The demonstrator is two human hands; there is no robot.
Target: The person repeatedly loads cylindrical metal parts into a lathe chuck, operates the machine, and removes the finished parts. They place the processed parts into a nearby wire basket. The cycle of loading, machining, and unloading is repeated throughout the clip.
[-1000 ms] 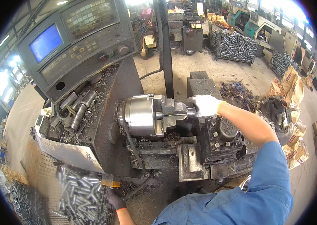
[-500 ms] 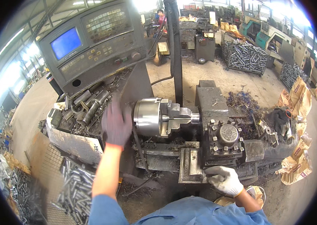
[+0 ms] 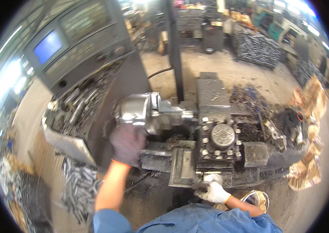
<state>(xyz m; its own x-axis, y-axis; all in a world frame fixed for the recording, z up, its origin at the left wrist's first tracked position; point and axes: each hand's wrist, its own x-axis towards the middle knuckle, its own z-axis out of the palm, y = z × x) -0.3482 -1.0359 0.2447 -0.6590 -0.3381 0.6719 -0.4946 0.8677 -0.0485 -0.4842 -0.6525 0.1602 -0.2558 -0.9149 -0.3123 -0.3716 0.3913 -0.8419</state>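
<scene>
My left hand (image 3: pixel 127 143), in a dark glove with an orange cuff, is just below the shiny lathe chuck (image 3: pixel 133 109). Motion smears its fingers, so I cannot tell whether they touch the chuck. Stepped jaws (image 3: pixel 166 116) project from the chuck's right side, with a short bright metal end (image 3: pixel 187 114) showing beyond them. In a white glove with dark-stained fingers, my right hand (image 3: pixel 213 193) is low at the front edge of the carriage (image 3: pixel 182 167). Its fingers are curled in; whatever they hold is hidden. Behind it stands the square tool post (image 3: pixel 223 136), ringed with bolts.
A control panel (image 3: pixel 75 42) with a blue screen rises at upper left. Metal tubes (image 3: pixel 77 112) lie on the chip-covered ledge below it. Cut metal pieces (image 3: pixel 81 190) are heaped at lower left. Dark cloth (image 3: pixel 289 122) and torn brown paper (image 3: pixel 308 163) are at right.
My left hand has dropped from beside the chuck to below it. My right hand has shifted left and slightly down. The whole view has swung, moving the machine left in the picture.
</scene>
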